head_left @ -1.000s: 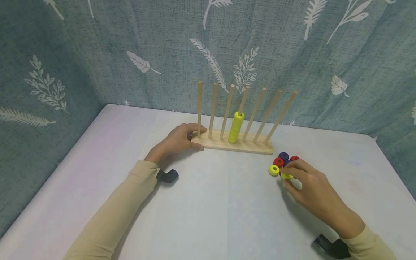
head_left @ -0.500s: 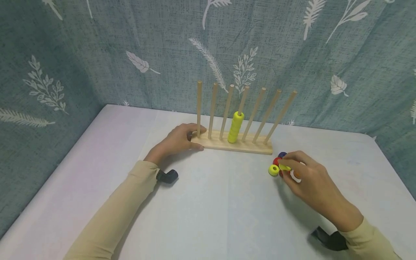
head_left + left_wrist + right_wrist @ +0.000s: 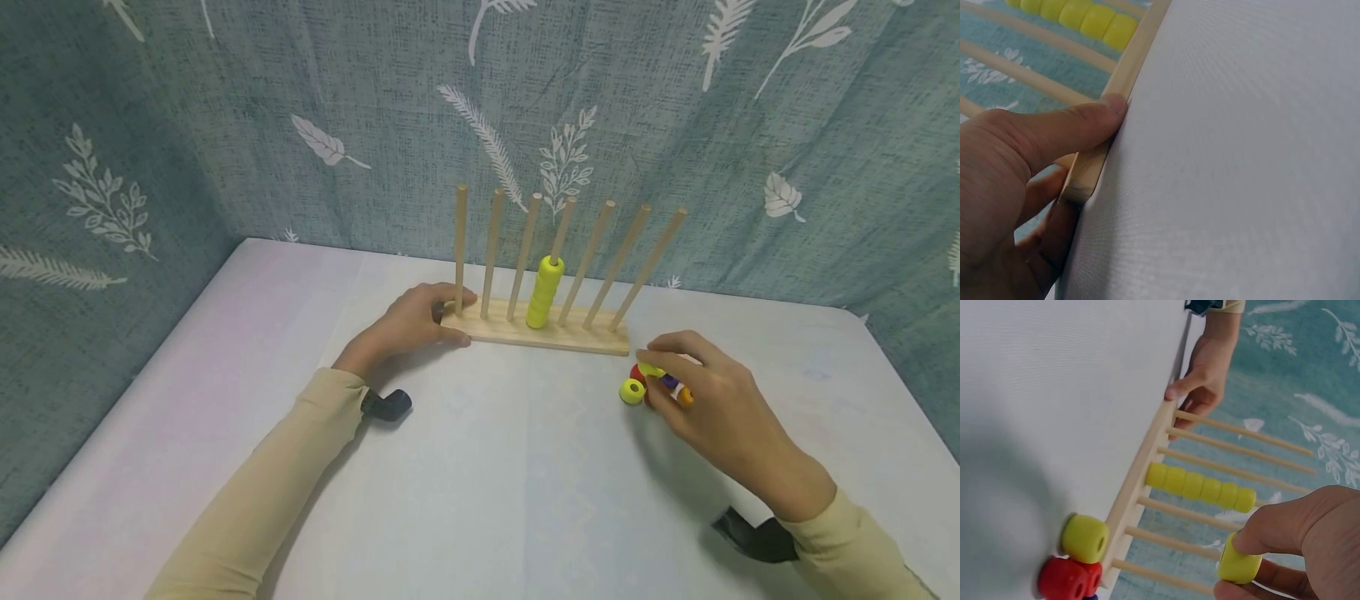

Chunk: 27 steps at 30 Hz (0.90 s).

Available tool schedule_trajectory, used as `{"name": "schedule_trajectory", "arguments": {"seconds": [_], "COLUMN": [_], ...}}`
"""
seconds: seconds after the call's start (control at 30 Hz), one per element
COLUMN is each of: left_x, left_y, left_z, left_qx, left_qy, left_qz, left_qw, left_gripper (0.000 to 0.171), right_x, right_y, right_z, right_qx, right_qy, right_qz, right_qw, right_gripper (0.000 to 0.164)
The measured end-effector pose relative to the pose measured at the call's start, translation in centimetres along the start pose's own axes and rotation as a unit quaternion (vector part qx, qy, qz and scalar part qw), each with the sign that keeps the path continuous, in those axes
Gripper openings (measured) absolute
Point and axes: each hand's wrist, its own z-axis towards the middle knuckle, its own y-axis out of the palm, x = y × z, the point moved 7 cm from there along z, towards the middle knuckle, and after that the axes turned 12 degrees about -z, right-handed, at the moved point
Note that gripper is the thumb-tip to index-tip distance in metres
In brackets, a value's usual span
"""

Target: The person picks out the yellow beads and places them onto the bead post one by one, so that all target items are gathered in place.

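Observation:
My left hand (image 3: 408, 323) grips the left end of a wooden peg rack (image 3: 555, 338), thumb on the front edge and fingers behind. The rack carries several upright pegs, and a stack of yellow beads (image 3: 543, 293) sits on the middle one. Just above the loose beads, my right hand (image 3: 720, 417) pinches a yellow bead (image 3: 1239, 559) between thumb and fingers. Under it on the table lie another yellow bead (image 3: 632, 392), red beads (image 3: 1063, 578), an orange bead (image 3: 685, 397) and a dark blue bead (image 3: 670, 381). The hand partly hides this pile.
A white cloth (image 3: 465, 467) covers the table. Behind it hangs a teal curtain (image 3: 360, 108) with white leaf prints, close behind the rack. Black wrist mounts (image 3: 387, 406) stick out from both sleeves.
My right hand has lifted the pinched yellow bead off the pile and moved slightly up and toward the rack. The left hand and the rack have stayed put.

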Motion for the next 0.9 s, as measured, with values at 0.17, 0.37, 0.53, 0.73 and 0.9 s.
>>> {"name": "schedule_trajectory", "arguments": {"seconds": [0.17, 0.37, 0.53, 0.73, 0.9], "left_x": [0.1, 0.2, 0.1, 0.1, 0.1], "left_y": [0.0, 0.0, -0.1, 0.0, 0.0], "left_z": [0.0, -0.1, -0.1, -0.2, -0.1], "left_qx": [-0.001, -0.006, -0.007, -0.009, -0.008], "left_qy": [-0.001, -0.003, -0.004, -0.007, -0.001], "left_qz": [-0.004, -0.008, -0.009, -0.006, -0.008], "left_qw": [1.0000, 0.9999, 0.9999, 0.9999, 0.9999], "left_gripper": [0.061, 0.062, 0.062, 0.061, 0.061], "right_x": [-0.4, -1.3, -2.0, -2.6, -2.9], "right_y": [-0.3, -0.9, -1.3, -2.0, -2.5], "right_z": [0.6, 1.3, 2.1, 3.3, 4.3], "right_qx": [-0.006, 0.013, 0.014, 0.043, 0.070], "right_qy": [-0.001, -0.005, -0.011, -0.029, -0.040], "right_qz": [-0.008, 0.003, 0.000, 0.006, -0.002], "right_qw": [1.000, 1.000, 1.000, 0.999, 0.997], "right_gripper": [0.042, 0.041, 0.035, 0.035, 0.040]}}
